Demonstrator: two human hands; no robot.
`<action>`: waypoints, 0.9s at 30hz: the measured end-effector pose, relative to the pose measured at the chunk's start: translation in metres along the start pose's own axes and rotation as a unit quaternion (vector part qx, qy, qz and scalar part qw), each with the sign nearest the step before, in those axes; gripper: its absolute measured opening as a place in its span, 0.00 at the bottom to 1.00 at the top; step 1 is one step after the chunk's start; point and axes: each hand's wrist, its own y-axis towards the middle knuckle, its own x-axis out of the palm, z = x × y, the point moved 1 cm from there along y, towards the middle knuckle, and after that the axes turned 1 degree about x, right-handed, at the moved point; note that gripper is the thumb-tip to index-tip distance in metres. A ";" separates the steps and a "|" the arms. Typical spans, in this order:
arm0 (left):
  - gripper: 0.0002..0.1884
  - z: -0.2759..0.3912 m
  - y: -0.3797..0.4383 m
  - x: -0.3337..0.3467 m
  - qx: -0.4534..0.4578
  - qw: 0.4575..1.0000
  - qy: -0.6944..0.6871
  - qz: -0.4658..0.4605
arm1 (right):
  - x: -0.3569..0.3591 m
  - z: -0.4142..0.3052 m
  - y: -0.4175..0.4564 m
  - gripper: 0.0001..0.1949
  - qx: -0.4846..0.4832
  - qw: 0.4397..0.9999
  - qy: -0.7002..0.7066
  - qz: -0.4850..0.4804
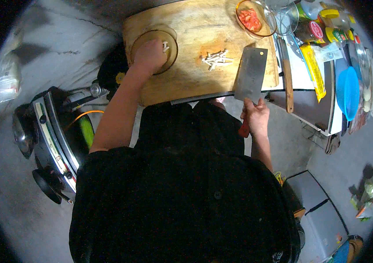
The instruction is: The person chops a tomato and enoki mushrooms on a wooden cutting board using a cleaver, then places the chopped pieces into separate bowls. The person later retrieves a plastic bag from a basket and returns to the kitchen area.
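Note:
My left hand (151, 56) reaches into a brown-tinted glass bowl (174, 60) at the left of the wooden cutting board (186, 36). White slender pieces (165, 47) show in that bowl beside my knuckles; my fingertips are hidden. My right hand (256, 115) grips a cleaver (251, 72) where its red handle meets the blade. The broad blade points away from me over the board's right front part. Left of the blade, a small pile of white slender strips, possibly mushroom stems (217, 59), lies on the board.
A second glass bowl (269, 33) holds chopped red pieces, perhaps tomato (250, 20), at the far right. Beyond the board's right edge are a wooden-handled knife (288, 82), a yellow packet (314, 72), a blue plastic basin (347, 92) and several jars. A gas stove (53, 138) stands left.

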 end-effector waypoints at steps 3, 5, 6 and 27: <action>0.14 0.002 0.005 0.007 0.017 1.000 -0.007 0.026 | 0.000 0.005 0.002 0.09 -0.005 1.000 -0.010 -0.002; 0.14 -0.007 0.007 0.013 0.061 0.995 -0.029 0.077 | -0.001 0.012 0.006 0.10 -0.007 1.000 0.015 0.000; 0.14 -0.012 0.006 0.012 0.051 0.995 -0.011 0.079 | 0.002 0.009 0.004 0.10 -0.004 1.000 0.005 -0.001; 0.18 0.096 0.005 0.020 0.208 0.966 -0.154 0.013 | -0.001 0.002 0.003 0.10 0.029 1.000 0.009 -0.002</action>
